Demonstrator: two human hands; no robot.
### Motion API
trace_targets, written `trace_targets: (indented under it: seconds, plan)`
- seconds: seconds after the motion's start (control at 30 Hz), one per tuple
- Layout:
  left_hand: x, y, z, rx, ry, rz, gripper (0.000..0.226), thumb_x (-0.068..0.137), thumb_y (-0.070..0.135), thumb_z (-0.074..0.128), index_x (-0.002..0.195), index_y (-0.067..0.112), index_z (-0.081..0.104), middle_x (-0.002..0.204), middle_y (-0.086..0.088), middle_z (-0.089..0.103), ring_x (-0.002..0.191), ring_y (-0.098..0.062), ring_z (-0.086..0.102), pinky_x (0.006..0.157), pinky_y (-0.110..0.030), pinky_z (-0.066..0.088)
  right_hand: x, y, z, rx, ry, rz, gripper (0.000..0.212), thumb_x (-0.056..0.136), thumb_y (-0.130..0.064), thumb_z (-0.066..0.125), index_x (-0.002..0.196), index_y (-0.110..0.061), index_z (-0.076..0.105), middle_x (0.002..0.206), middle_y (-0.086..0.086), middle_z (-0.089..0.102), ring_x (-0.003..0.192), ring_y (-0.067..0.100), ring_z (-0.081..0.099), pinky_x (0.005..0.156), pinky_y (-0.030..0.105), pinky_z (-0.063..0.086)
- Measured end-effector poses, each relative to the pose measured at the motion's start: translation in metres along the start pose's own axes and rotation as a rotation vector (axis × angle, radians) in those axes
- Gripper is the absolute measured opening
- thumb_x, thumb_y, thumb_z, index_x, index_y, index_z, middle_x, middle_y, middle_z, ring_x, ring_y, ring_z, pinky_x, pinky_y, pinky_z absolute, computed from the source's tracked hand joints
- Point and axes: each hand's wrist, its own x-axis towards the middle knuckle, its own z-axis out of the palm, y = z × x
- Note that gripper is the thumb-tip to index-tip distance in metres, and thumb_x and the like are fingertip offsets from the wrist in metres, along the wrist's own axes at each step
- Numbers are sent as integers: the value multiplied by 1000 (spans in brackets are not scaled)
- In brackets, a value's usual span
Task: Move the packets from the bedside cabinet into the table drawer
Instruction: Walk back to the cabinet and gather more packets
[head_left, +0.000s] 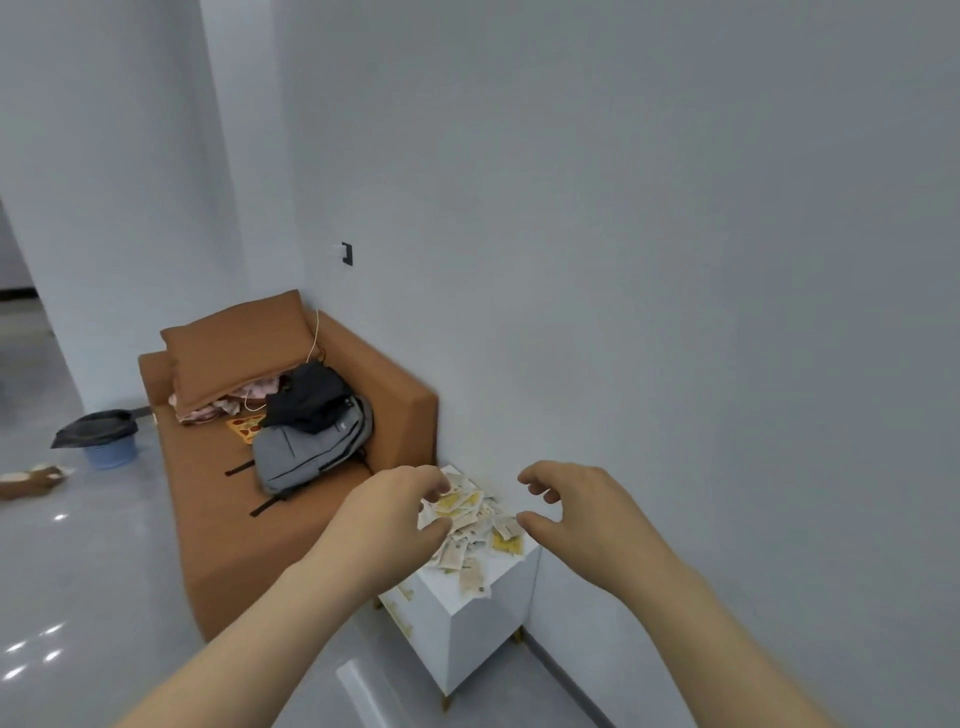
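A heap of small white and yellow packets (475, 525) lies on top of a white bedside cabinet (483, 629) that stands against the wall. Both my hands hover above the heap with fingers loosely curled and nothing in them. My left hand (395, 512) is over the heap's left side and hides part of it. My right hand (576, 512) is over its right edge, thumb near a yellow packet. The table drawer is not in view.
A brown sofa (291, 499) stands left of the cabinet, carrying a grey backpack (306, 452), black clothing and cushions. A blue bin with a black bag (106, 441) sits on the glossy floor at the left. The grey wall runs along the right.
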Motion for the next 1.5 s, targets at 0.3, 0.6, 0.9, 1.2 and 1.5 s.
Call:
trace_targets:
  seconds: [0.3, 0.6, 0.9, 1.2, 1.5]
  plan:
    - [133, -120, 25, -28, -44, -21, 31, 86, 35, 58, 117, 31, 56, 110, 17, 60, 98, -1, 56, 81, -20, 46, 158, 11, 68, 48, -17, 51, 39, 88, -37, 58, 126, -30, 54, 118, -14, 60, 108, 4, 54, 90, 23, 45]
    - [238, -231, 64, -75, -225, -7, 31, 85, 34, 59, 116, 30, 57, 111, 17, 61, 99, -4, 57, 80, -22, 46, 261, 33, 146, 123, -101, 317, 38, 85, -37, 63, 122, -32, 58, 112, -16, 61, 100, 2, 57, 88, 23, 48]
    - [333, -287, 125, -93, -346, -33, 32, 86, 32, 59, 118, 27, 57, 114, 15, 60, 100, -6, 57, 80, -21, 45, 342, 90, 203, 142, -180, 443, 37, 85, -34, 61, 121, -30, 58, 113, -13, 62, 99, 3, 57, 87, 21, 48]
    - [426, -331, 196, -59, -481, -147, 34, 86, 32, 60, 119, 27, 57, 114, 14, 60, 99, -6, 57, 80, -20, 46, 436, 166, 257, 211, -316, 503, 38, 86, -32, 62, 123, -27, 58, 114, -9, 62, 101, 7, 57, 81, 19, 43]
    - [468, -373, 277, -60, -686, -217, 40, 87, 31, 58, 126, 23, 52, 122, 8, 58, 104, -12, 57, 85, -25, 47, 470, 211, 317, 278, -392, 651, 37, 86, -29, 61, 123, -25, 58, 115, -8, 63, 99, 7, 57, 84, 21, 45]
